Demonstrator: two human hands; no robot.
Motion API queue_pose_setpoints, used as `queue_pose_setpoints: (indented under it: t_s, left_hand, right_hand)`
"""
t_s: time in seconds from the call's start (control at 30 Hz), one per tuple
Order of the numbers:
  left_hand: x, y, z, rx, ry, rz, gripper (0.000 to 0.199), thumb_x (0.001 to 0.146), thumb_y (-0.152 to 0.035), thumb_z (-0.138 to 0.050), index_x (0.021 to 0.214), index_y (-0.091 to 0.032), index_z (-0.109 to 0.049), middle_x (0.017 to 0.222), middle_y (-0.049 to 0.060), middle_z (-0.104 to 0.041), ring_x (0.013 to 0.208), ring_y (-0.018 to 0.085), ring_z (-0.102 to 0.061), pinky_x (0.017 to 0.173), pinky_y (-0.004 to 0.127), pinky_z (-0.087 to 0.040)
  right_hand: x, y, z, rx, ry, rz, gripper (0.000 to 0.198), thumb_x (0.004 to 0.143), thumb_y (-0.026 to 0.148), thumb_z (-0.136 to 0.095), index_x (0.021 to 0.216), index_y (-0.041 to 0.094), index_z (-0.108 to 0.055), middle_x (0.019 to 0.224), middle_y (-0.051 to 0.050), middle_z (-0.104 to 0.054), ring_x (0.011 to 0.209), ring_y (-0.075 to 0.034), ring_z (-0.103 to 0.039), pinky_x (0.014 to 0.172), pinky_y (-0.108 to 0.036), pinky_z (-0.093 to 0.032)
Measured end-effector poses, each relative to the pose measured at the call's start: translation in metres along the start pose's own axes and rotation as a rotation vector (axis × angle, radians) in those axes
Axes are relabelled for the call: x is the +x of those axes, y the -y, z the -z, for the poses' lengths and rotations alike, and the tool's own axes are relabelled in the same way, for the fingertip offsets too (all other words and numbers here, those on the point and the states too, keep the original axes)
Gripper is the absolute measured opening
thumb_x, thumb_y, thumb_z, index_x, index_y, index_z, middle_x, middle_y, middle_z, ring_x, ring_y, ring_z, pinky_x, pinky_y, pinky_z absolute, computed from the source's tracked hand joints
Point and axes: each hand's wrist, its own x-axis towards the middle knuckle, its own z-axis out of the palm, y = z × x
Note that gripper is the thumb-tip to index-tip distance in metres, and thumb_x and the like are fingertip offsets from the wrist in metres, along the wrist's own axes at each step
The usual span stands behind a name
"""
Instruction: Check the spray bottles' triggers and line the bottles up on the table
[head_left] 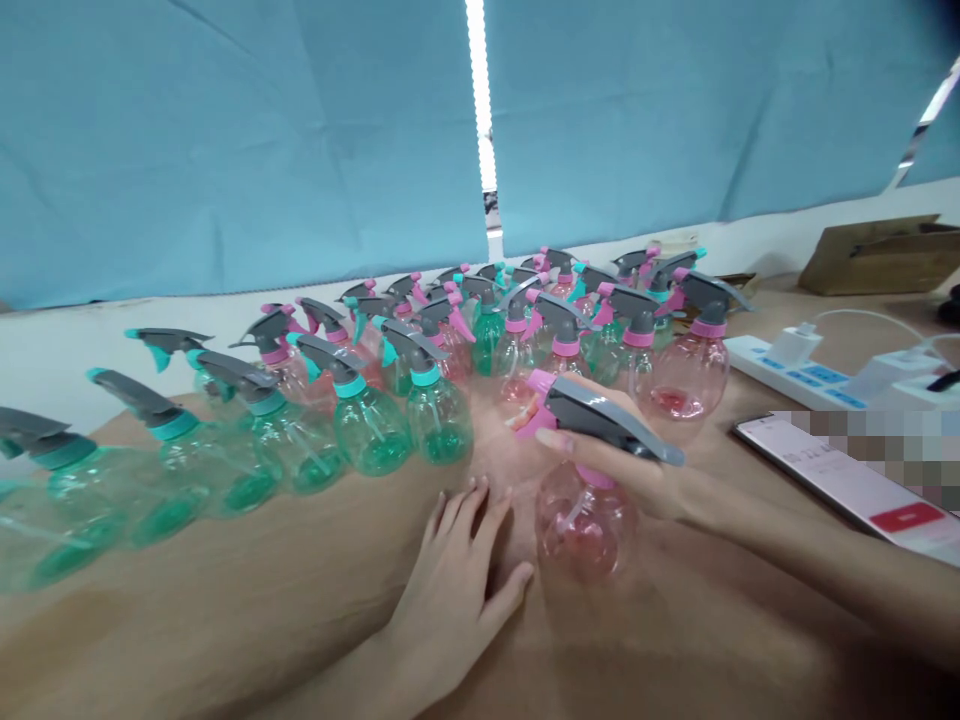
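Observation:
My right hand point(622, 445) is closed around the head of a pink spray bottle point(585, 530), with fingers at its pink trigger and grey top. The clear pink body of this bottle sits upright near the table's front. Just left of it, my left hand point(459, 570) lies flat on the table, fingers apart and holding nothing. A green spray bottle point(439, 420) stands beyond my left fingertips, beside another green spray bottle point(371, 430). Behind my right hand stands a second pink spray bottle point(688, 370).
Several green and pink spray bottles crowd the back and left of the wooden table point(315, 620). At right are a phone point(832, 480), a white power strip point(795, 375) with plugs and cables, and a cardboard box point(877, 255). A blue sheet point(247, 130) hangs behind.

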Motion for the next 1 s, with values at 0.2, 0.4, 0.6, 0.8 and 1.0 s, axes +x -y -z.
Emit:
queue_pose_setpoints:
  t_s: [0.2, 0.4, 0.6, 0.8, 1.0]
  left_hand:
    - [0.000, -0.003, -0.001, 0.024, -0.004, -0.006, 0.051, 0.092, -0.037, -0.053, 0.137, -0.017, -0.042, 0.143, 0.015, -0.042, 0.131, 0.033, -0.038, 0.105, 0.058, -0.031]
    - [0.000, -0.004, 0.000, 0.029, 0.003, -0.012, 0.050, 0.092, -0.036, -0.053, 0.137, -0.016, -0.042, 0.143, 0.016, -0.042, 0.131, 0.032, -0.038, 0.105, 0.058, -0.031]
    - [0.001, -0.002, -0.001, 0.020, -0.005, -0.029, 0.049, 0.091, -0.036, -0.053, 0.135, -0.017, -0.043, 0.141, 0.015, -0.045, 0.130, 0.032, -0.039, 0.105, 0.058, -0.031]
    - [0.002, -0.003, -0.002, 0.024, -0.003, -0.026, 0.048, 0.091, -0.035, -0.053, 0.134, -0.016, -0.045, 0.139, 0.016, -0.046, 0.129, 0.032, -0.040, 0.105, 0.059, -0.031]
    - [0.001, -0.004, -0.003, 0.021, -0.015, -0.003, 0.048, 0.090, -0.034, -0.055, 0.134, -0.015, -0.046, 0.140, 0.018, -0.043, 0.129, 0.034, -0.039, 0.104, 0.059, -0.032]
  right_hand:
    - [0.000, -0.006, 0.001, 0.032, 0.030, 0.022, 0.016, 0.087, 0.025, -0.057, 0.077, 0.023, -0.044, 0.070, 0.005, -0.039, 0.063, -0.011, -0.034, 0.056, -0.027, -0.029]
    - [0.000, 0.001, 0.001, -0.055, 0.030, 0.003, 0.023, 0.086, 0.026, -0.055, 0.069, 0.023, -0.040, 0.066, 0.004, -0.038, 0.059, -0.013, -0.034, 0.054, -0.028, -0.029]
    - [-0.001, 0.004, 0.001, -0.028, 0.041, -0.018, 0.026, 0.086, 0.027, -0.056, 0.067, 0.024, -0.038, 0.064, 0.004, -0.037, 0.056, -0.013, -0.035, 0.054, -0.029, -0.030]
    - [-0.004, 0.007, 0.003, -0.046, 0.044, -0.065, 0.024, 0.087, 0.030, -0.054, 0.068, 0.024, -0.041, 0.063, 0.004, -0.039, 0.054, -0.012, -0.035, 0.052, -0.028, -0.031]
    - [-0.007, 0.005, 0.004, -0.092, 0.000, -0.084, 0.023, 0.084, 0.033, -0.059, 0.069, 0.024, -0.044, 0.066, 0.003, -0.042, 0.058, -0.013, -0.040, 0.055, -0.028, -0.037]
